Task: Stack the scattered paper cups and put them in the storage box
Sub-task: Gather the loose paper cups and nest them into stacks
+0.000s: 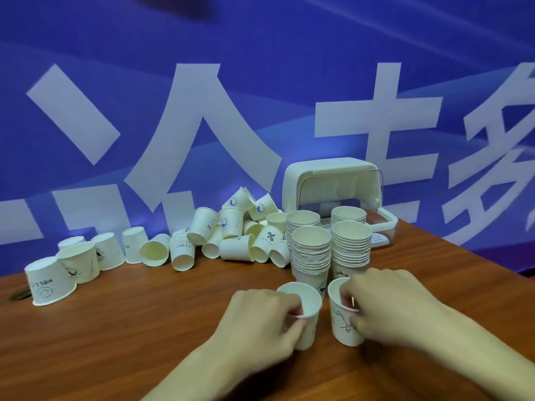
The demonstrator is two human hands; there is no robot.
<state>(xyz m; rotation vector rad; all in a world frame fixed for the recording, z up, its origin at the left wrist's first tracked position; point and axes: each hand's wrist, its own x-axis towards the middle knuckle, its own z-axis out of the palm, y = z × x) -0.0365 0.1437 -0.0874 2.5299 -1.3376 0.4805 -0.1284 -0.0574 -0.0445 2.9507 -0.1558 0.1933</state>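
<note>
My left hand [260, 319] pinches the rim of an upright white paper cup [309, 314] near the table's front. Beside it, my right hand [385, 302] pinches the rim of a second upright cup [343, 328] with a drawing on it. Just behind them stand several tall stacks of cups [311, 253], packed side by side. A heap of loose cups [231, 233] lies further back, some on their sides, some upside down. More upturned cups [78, 261] are spread to the left. The white storage box [333, 183] stands open behind the stacks.
A brown wooden table [144, 342] carries everything. Its far edge runs along a blue banner [260, 82] with large white characters. A dark round hole [20, 295] sits in the tabletop at the far left.
</note>
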